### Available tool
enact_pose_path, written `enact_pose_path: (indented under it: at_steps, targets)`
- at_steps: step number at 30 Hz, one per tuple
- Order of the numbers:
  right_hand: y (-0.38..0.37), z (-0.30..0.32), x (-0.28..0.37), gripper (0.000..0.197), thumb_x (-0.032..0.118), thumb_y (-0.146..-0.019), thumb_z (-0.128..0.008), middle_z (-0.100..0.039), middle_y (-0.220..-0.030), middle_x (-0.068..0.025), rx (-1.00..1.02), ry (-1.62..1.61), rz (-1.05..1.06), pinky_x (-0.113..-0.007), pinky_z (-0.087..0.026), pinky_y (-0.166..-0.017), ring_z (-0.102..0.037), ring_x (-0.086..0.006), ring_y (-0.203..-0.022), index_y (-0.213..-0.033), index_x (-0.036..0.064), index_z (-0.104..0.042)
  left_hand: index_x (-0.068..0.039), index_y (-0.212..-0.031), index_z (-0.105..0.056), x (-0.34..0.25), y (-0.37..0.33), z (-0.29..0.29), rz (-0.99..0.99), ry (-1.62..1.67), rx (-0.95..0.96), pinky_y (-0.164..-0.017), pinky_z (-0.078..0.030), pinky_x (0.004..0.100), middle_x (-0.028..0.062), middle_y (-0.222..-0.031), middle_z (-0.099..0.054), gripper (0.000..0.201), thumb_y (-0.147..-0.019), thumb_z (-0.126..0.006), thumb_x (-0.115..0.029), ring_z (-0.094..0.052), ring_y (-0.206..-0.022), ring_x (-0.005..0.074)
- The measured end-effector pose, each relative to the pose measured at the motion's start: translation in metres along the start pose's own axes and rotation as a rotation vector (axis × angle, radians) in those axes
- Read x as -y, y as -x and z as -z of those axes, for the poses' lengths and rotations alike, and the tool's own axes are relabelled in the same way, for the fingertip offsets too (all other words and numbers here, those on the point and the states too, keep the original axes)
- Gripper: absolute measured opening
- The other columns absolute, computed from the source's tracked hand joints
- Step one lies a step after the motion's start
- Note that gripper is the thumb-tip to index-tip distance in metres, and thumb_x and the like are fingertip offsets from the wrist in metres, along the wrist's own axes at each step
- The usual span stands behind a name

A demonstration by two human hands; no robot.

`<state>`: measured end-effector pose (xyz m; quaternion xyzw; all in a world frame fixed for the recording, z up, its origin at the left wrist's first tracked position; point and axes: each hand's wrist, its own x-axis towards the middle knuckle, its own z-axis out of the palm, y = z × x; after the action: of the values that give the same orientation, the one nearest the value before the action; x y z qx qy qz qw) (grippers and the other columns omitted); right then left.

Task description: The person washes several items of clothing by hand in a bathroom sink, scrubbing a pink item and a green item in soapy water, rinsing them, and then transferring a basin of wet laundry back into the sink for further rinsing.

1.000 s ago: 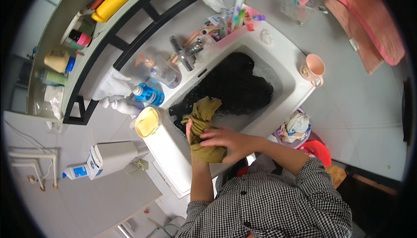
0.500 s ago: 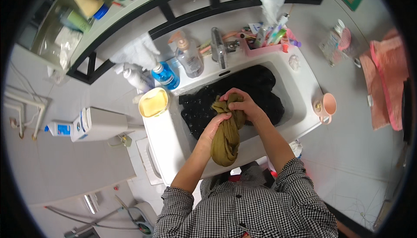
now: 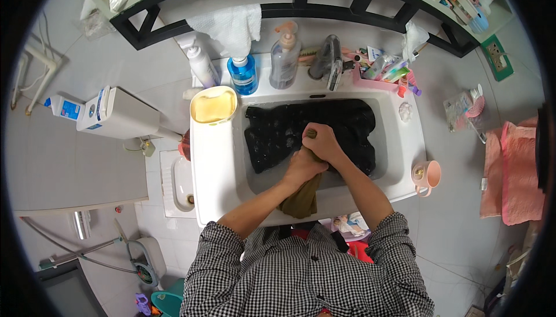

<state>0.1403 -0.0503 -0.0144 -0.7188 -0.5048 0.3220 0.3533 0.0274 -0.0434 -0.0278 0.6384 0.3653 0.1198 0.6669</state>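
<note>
- Watching through the head camera from my remote post, I see both bare hands over a white sink [image 3: 223, 184], gripping one olive cloth [image 3: 301, 201].
- I read the right hand [image 3: 322, 141] as a closed fist, its fingers wrapped around the upper end, a bit of cloth poking out on top.
- The left hand [image 3: 305, 167], just below it, has its fingers curled tightly around the twisted middle; the loose part hangs toward the sink's near edge, and I cannot tell whether it touches there.
- In the sink's bowl I make out a black garment [image 3: 341, 117] spread in shallow water, with small bubbles on it.
- On the left rim I have a pale yellow tub [image 3: 214, 89] holding a yellow slab [image 3: 213, 107].
- Behind it stand a white bottle [image 3: 202, 66], a blue pump bottle [image 3: 243, 78] with blue liquid and a clear pump bottle [image 3: 285, 65], whose fill I cannot judge.
- Right of the tap [image 3: 332, 62], a pink box [image 3: 373, 84] is crammed with tubes and small items.
- At the right edge I spot a pink mug [image 3: 431, 173]; its inside is unclear to me.
- Below the near edge, a lilac basin [image 3: 352, 237] holds crumpled fabrics, beside a red container [image 3: 360, 251].
</note>
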Motion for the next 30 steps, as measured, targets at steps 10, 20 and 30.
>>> enact_pose_path:
  at_steps: [10, 20, 30]
  targets:
    - [0.017, 0.023, 0.013, 0.044, 0.014, -0.066, -0.063, -0.054, -0.106, -0.0073, 0.007, -0.606, -0.016, -0.031, -0.043, -0.078, -0.053, -0.0182, -0.090, -0.107, 0.0057, -0.053, 0.000, -0.110, -0.049, -0.009, 0.009, 0.024, -0.041, 0.191, 0.099, -0.077, -0.044, 0.0300, 0.0101, -0.098, -0.058, 0.054, -0.060, -0.069, -0.009, -0.056, -0.090, 0.0191]
    - [0.008, 0.013, 0.027, 0.025, 0.014, -0.081, -0.055, -0.056, -0.070, -0.0070, 0.211, -0.735, -0.150, -0.027, -0.045, -0.059, -0.053, -0.0145, -0.062, -0.101, -0.0013, -0.053, 0.000, -0.093, -0.058, -0.001, 0.011, 0.017, 0.154, 0.553, 0.270, -0.069, -0.044, 0.0270, 0.0063, -0.082, -0.059, 0.036, -0.059, -0.067, -0.009, -0.057, -0.078, 0.0160]
    - [0.004, -0.019, 0.023, 0.019, 0.017, -0.082, -0.056, -0.050, -0.053, -0.0019, -0.086, -0.196, -0.107, -0.024, -0.036, -0.042, -0.045, -0.0097, -0.042, -0.074, -0.0010, -0.054, 0.002, -0.088, -0.059, 0.009, 0.017, -0.001, -0.006, -0.181, -0.239, -0.068, -0.046, 0.0353, 0.0189, -0.079, -0.062, 0.049, -0.055, -0.071, -0.032, -0.060, -0.078, 0.0317]
